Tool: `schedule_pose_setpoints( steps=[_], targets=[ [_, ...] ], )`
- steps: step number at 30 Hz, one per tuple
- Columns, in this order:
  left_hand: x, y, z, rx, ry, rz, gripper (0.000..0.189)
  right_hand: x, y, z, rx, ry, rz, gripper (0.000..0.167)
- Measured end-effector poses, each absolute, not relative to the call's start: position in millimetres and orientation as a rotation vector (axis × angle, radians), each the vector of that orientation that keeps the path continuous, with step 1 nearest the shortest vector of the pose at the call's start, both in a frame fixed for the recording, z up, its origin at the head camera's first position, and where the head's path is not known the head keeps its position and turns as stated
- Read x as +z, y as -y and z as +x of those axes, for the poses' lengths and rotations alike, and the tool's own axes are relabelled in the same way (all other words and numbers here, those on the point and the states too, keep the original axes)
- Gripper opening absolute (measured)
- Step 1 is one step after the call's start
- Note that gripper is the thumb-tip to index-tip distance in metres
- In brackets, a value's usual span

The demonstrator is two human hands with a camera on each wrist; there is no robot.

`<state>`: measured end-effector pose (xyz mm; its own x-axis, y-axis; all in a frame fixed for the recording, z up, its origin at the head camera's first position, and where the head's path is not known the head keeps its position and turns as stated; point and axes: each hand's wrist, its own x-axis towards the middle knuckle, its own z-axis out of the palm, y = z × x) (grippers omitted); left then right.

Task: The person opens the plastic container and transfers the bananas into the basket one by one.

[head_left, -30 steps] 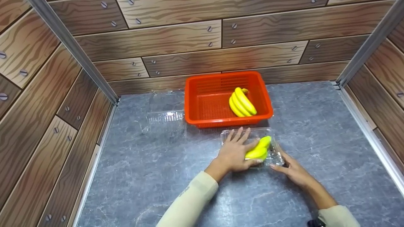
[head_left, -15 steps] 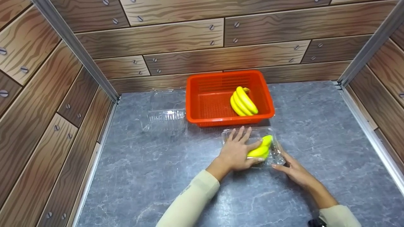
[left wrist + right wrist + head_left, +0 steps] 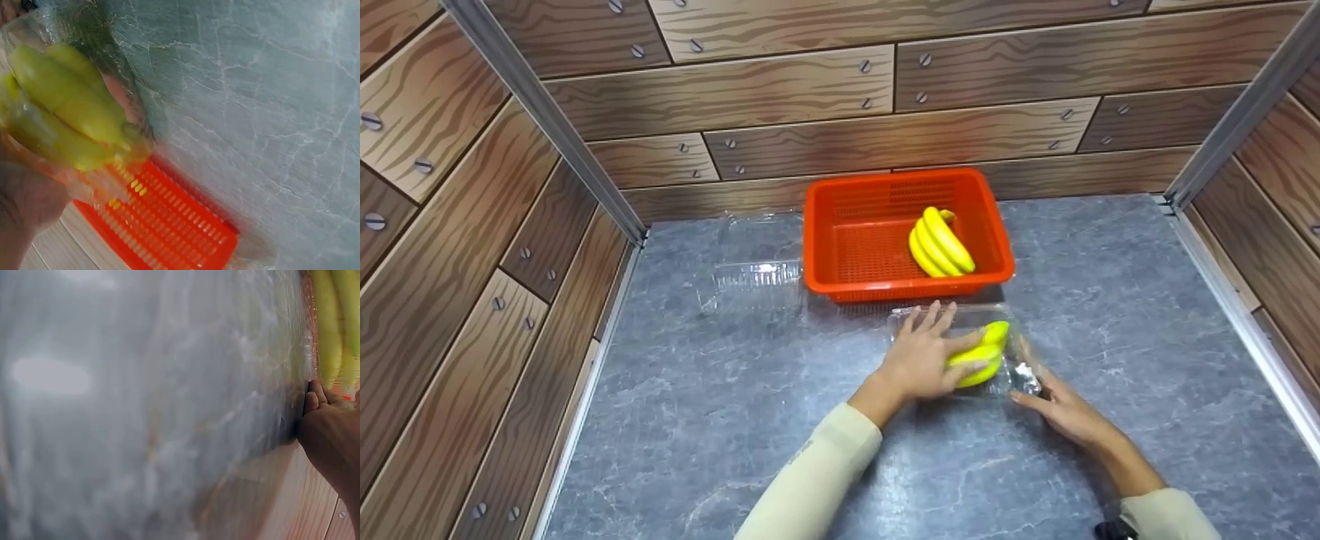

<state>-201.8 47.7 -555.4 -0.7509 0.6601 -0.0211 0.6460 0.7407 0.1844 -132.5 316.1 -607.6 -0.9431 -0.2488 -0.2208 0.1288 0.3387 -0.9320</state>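
Observation:
A clear plastic clamshell container [image 3: 1014, 384] with a bunch of yellow bananas [image 3: 987, 357] in it is on the grey tabletop, in front of the basket. My left hand [image 3: 921, 361] lies over its left part, fingers spread, with the thumb and index finger across the bananas. At the container's right end my right hand [image 3: 1069, 411] grips it, thumb in front and fingers around the far side. In the left wrist view, the bananas [image 3: 67, 101] show through the plastic. The right wrist view catches the bananas [image 3: 329, 326] above the right hand [image 3: 332, 419].
A red plastic basket [image 3: 815, 247] stands by the back wall, with another banana bunch [image 3: 939, 244] inside. To its left sits an open clear clamshell [image 3: 757, 276]. Wood-patterned walls [image 3: 802, 82] enclose the tabletop [image 3: 712, 420] at the back and both sides.
The left thumb has lifted from the bananas' front edge and moved slightly up over them. Both hands stay at the container, and the basket remains in place.

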Motion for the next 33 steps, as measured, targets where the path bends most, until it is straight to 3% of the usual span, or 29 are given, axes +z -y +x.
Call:
schedule_pose_setpoints(
  steps=[15,33],
  targets=[
    [-560.8,-46.5,-204.6,0.243,-2.856,1.122,0.07,-609.0,-318.8,-133.5,-1.566,-2.291,-0.036,0.095],
    [-562.1,-46.1,-204.2,0.337,-2.916,1.083,0.089,-611.1,-320.6,-134.1,-1.549,-2.436,-0.156,0.1]
  ],
)
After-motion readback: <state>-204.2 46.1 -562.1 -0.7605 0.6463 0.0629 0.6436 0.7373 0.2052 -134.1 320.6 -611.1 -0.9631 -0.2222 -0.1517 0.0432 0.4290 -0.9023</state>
